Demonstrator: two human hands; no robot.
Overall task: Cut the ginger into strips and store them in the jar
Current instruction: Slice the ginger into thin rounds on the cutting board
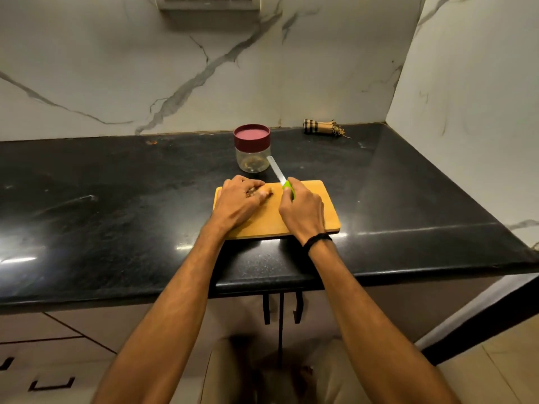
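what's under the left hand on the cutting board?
The ginger: the left hand holds it down on the cutting board, and only a pale end shows past it, toward the knife in the right hand. The rest is covered, so any cuts cannot be seen.

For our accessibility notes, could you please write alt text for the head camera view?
A person's left hand holds a piece of ginger on a wooden cutting board while the right hand grips a green-handled knife, its blade pointing away toward a clear jar with a red lid. Everything sits on a black counter.
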